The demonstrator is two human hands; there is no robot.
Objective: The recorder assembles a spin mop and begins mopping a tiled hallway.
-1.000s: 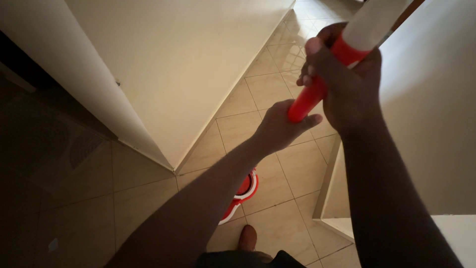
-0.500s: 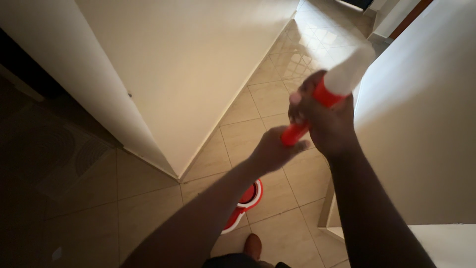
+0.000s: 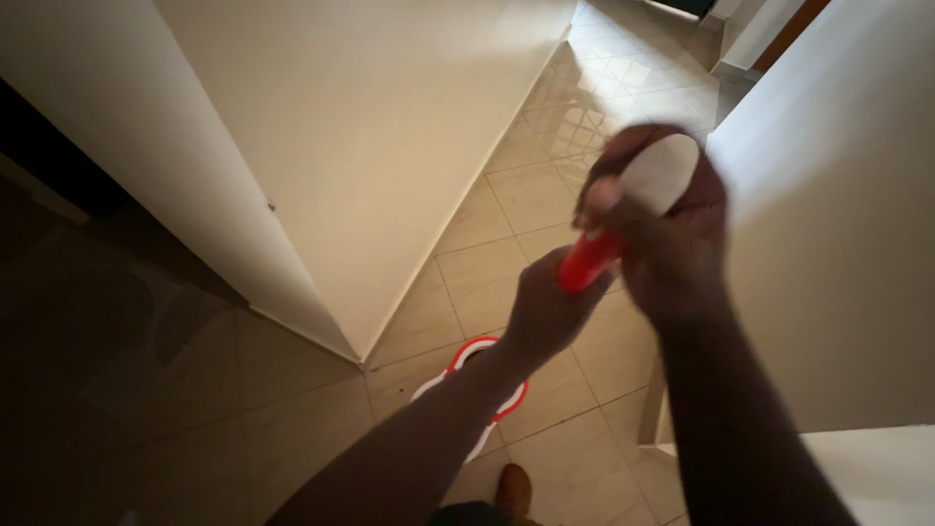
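Along the left edge a dark doorway (image 3: 58, 321) opens onto shadowed floor, and beside it a cream wall (image 3: 341, 146) runs out to a sharp corner near the middle of the view; the tiled floor (image 3: 531, 190) stretches away beyond that corner, glossy where light falls on it. Below the corner sits the mop head (image 3: 474, 394), a red and white disc lying flat on the tiles, partly hidden behind the forearm, so the pole can press it down from above. Just right of it the left hand (image 3: 547, 312) is clenched around the lower stretch of the mop handle (image 3: 587, 263), red here, low on the shaft where it can steer the pole. Higher and further right the right hand (image 3: 672, 248) wraps the top of the same handle, fingers closed about its white end, which points almost straight at the camera; held so, one hand above the other, the pole stands steeply over the mop head. At the bottom edge a brown shoe (image 3: 513, 484) shows, just behind the disc; a second pale wall (image 3: 838, 244) fills the right side.
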